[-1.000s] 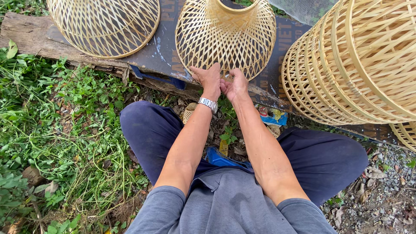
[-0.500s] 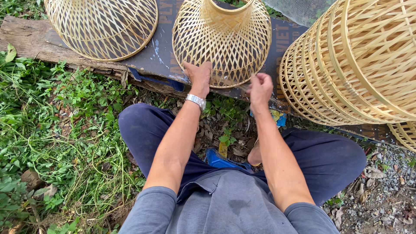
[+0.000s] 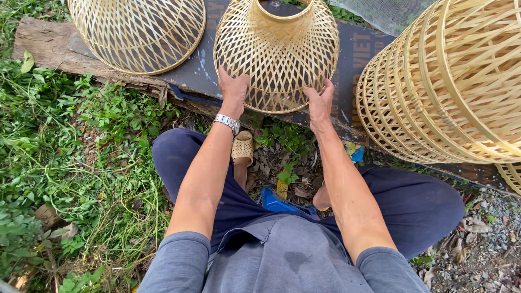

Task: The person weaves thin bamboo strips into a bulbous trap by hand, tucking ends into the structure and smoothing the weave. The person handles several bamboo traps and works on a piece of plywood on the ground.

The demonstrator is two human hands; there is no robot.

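The woven bamboo basket (image 3: 277, 51) stands upside down on a dark board (image 3: 355, 59), its wide rim down and a narrow open neck on top; nothing shows inside through the open lattice. The left hand (image 3: 233, 89) and right hand (image 3: 320, 103) press against its lower rim on either side, fingers spread on the weave, well apart from each other. A second basket (image 3: 138, 30) sits to the left, and a stack of baskets (image 3: 450, 81) lies on its side to the right.
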